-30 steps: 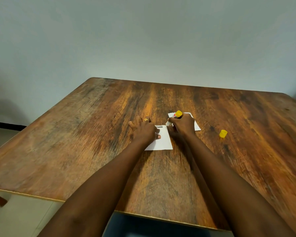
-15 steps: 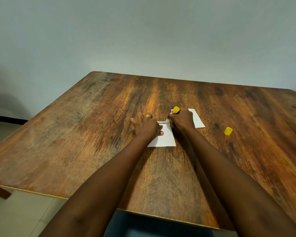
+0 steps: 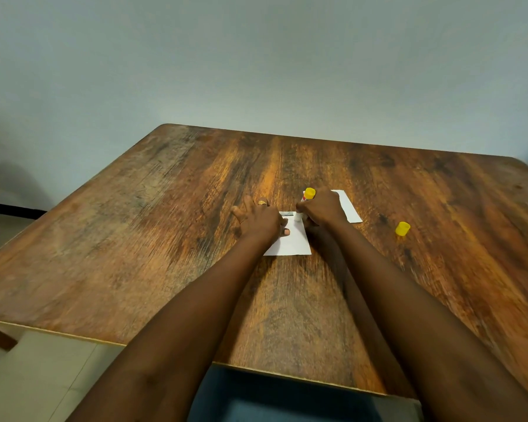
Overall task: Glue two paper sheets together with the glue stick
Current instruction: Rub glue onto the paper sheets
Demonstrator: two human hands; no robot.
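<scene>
A small white paper sheet [image 3: 291, 243] lies flat in the middle of the wooden table [image 3: 134, 239]. My left hand [image 3: 258, 220] presses on its left part, fingers spread, a gold ring on one finger. My right hand [image 3: 320, 210] grips the glue stick [image 3: 308, 196], whose yellow end points up and whose tip rests on the sheet's far right corner. A second white sheet [image 3: 349, 208] lies just beyond and to the right, partly hidden by my right hand.
The glue stick's yellow cap [image 3: 403, 229] stands alone on the table, to the right of the sheets. A plain wall rises behind the table's far edge. The near edge runs below my forearms, with floor at the left.
The view has shifted slightly. My right hand with the glue stick has slid a little across the sheet's far edge. My left hand stays pressed on the paper.
</scene>
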